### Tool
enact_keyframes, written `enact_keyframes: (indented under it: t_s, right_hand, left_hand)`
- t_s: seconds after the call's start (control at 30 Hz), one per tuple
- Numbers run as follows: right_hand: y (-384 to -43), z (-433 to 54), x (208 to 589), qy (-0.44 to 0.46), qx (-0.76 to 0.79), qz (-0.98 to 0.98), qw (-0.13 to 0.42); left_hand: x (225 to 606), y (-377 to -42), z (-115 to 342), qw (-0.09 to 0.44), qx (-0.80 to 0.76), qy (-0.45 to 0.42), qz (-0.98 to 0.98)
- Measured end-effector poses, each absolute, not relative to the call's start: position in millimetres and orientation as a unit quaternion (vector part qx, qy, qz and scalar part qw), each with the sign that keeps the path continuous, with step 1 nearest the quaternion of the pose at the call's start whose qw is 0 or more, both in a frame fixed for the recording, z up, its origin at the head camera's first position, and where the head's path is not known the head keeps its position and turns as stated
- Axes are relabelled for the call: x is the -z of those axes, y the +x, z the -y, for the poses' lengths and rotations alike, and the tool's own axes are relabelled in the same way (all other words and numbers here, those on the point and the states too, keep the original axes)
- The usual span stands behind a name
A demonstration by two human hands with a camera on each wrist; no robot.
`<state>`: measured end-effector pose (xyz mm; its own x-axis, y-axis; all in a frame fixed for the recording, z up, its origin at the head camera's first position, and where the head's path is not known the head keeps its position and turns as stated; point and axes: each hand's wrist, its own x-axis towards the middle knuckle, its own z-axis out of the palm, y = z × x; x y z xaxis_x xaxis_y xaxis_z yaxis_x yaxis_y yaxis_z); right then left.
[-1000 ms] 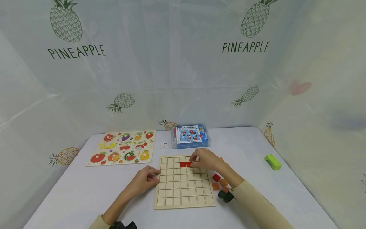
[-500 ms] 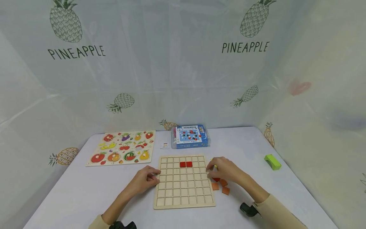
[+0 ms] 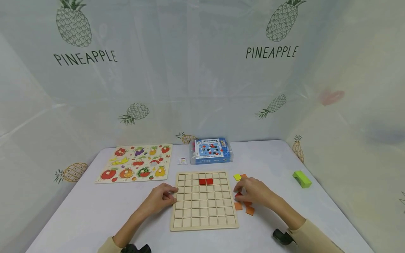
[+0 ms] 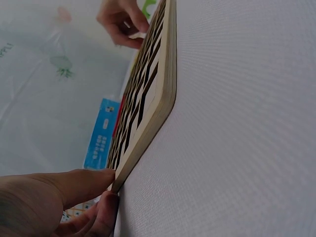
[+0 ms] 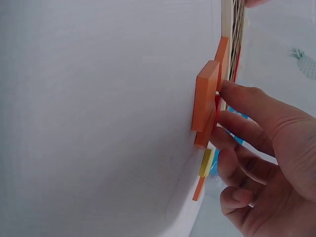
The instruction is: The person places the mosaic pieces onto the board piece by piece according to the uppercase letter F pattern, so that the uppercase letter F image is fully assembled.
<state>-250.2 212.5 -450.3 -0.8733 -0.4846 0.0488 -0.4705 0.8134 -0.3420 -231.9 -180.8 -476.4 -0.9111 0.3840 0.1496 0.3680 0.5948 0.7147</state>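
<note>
A pale wooden grid board (image 3: 191, 205) lies on the table, with two red square tiles (image 3: 206, 181) side by side in cells near its far edge. My left hand (image 3: 158, 199) rests against the board's left edge, thumb and forefinger tips touching the wood; the left wrist view shows the thumb (image 4: 89, 185) at the rim. Right of the board, my right hand (image 3: 254, 191) has thumb and fingertips on either side of a loose red tile (image 3: 238, 194), pinching it. In the right wrist view the red tile (image 5: 217, 106) is partly hidden behind orange tiles (image 5: 205, 96).
Loose orange tiles (image 3: 250, 211) and a yellow tile (image 3: 237, 177) lie beside the board's right edge. A fruit puzzle board (image 3: 136, 164) is at the back left, a blue box (image 3: 211, 151) behind the grid. A green arched block (image 3: 302, 179) stands far right.
My right hand has left the second red tile in the grid and moved right and nearer, to the loose red tile beside the board. The left hand has stayed in place.
</note>
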Motion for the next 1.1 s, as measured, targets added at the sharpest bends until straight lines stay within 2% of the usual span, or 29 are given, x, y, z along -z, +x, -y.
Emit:
enact_keyframes:
  t_s: [0.27,0.67,1.1]
  right_hand:
    - [-245.6,-218.4,449.3,-0.251,0.161,-0.954,0.013]
    - [-246.2,-224.1,448.6,-0.212,0.165,-0.963,0.037]
    - [-245.9,-224.5,448.2,-0.225,0.167,-0.959,0.038]
  left_hand:
    - [475.9,-231.8,180.0,0.007,-0.394,0.212,-0.894]
    - [477.0,-232.8,179.9,0.005,-0.388,0.21,-0.897]
    - [477.9,-232.2,180.7,0.003,-0.389,0.214,-0.896]
